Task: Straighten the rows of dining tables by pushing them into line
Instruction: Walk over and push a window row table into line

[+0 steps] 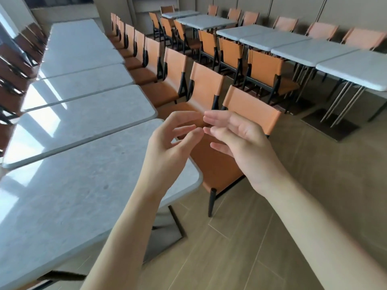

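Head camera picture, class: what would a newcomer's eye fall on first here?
First, the two bare hands mid-frame, left hand and right hand, fingertips almost meeting, holding nothing. Next, the long row of pale tables running up the left, flanked by orange chairs. A second row of tables stands at upper right.
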`<state>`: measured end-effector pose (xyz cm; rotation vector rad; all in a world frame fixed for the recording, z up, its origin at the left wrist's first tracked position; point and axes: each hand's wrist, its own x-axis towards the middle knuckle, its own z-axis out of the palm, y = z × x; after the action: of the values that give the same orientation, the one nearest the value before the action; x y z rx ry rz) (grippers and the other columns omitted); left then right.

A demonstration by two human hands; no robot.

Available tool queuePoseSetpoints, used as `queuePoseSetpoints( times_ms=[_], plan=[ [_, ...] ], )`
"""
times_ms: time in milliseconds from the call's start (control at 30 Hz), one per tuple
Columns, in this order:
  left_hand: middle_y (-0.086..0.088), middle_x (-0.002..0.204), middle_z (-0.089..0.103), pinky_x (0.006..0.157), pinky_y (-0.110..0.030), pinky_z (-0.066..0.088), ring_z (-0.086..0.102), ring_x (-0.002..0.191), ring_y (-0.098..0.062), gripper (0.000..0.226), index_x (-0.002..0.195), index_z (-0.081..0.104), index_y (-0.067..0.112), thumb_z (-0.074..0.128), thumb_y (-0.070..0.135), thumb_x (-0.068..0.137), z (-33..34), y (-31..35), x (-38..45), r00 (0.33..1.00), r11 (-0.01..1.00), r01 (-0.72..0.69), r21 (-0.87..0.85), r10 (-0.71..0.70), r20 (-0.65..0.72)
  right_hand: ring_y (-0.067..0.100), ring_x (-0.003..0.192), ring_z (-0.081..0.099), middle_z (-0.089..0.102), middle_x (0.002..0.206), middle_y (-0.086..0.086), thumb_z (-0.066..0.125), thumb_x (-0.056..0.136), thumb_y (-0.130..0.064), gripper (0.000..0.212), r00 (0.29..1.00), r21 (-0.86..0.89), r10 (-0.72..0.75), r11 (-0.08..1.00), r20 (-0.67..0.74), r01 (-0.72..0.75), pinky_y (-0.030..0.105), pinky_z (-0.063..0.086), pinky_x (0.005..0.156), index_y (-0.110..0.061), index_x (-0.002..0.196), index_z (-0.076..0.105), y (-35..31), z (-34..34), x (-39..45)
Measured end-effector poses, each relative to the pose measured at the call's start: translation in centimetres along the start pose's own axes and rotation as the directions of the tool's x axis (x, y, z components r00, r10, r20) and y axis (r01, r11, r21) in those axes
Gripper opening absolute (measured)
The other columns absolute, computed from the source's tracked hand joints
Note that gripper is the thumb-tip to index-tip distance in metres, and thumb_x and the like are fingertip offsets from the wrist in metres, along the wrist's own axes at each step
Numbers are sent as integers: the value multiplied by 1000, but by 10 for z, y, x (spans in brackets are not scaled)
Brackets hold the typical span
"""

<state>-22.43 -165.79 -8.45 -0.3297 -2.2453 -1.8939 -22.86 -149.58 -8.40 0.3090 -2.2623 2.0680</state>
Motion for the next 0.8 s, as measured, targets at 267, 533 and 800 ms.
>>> queuePoseSetpoints(
  times_ms=[267, 533, 800],
  plan=[
    [19, 104, 72, 82, -15, 52, 67, 102, 2, 21, 117, 69, 24, 61, 15, 99, 148, 28, 54, 996, 996, -84, -34, 84, 2, 3, 117, 64, 71, 122, -14, 57, 101, -16, 29, 996, -37, -55, 998, -65, 52, 37, 56, 100, -27, 125, 69, -5, -160, 18],
    [11, 119, 70, 102, -44, 52, 66, 113, -6, 23, 122, 67, 29, 59, 26, 101, 268, 34, 106, 994, 997, -76, 10, 75, 80, 6, 115, 66, 73, 117, -14, 55, 102, -18, 25, 990, -7, -17, 1000, -140, 16, 39, 57, 98, -31, 117, 71, 11, -283, 37],
    [16, 116, 70, 105, -42, 50, 65, 112, 0, 25, 119, 69, 30, 60, 30, 96, 343, 23, 183, 992, 999, -38, 26, 35, 117, 6, 114, 67, 73, 116, -15, 54, 102, -14, 26, 986, 8, 26, 1000, -165, -25, 38, 57, 98, -27, 118, 71, 37, -369, 96]
  ],
)
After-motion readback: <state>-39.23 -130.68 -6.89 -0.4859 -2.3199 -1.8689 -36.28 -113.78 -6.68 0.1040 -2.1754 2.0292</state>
